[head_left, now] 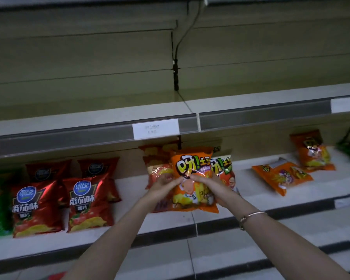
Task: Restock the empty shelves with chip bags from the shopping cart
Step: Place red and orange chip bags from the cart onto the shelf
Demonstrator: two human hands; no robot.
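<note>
Our left grip [164,183] and right grip [208,181] both pinch the glossy orange plastic chip bag [192,166], upright on the pale shelf [251,190] (the stocked one). If we release carelessly, it may topple forward, or knock over the red-orange bags [156,160] just behind the grips.

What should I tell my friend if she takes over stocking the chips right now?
Hands: left hand and right hand both hold one orange bag upright at the lower shelf, in front of other bags.
Done: red bags stand to the left; a flat bag and a leaning bag sit to the right.
Left: let go of this bag, straighten the flat bag, fill the bare upper shelf. The cart is out of view.
</note>
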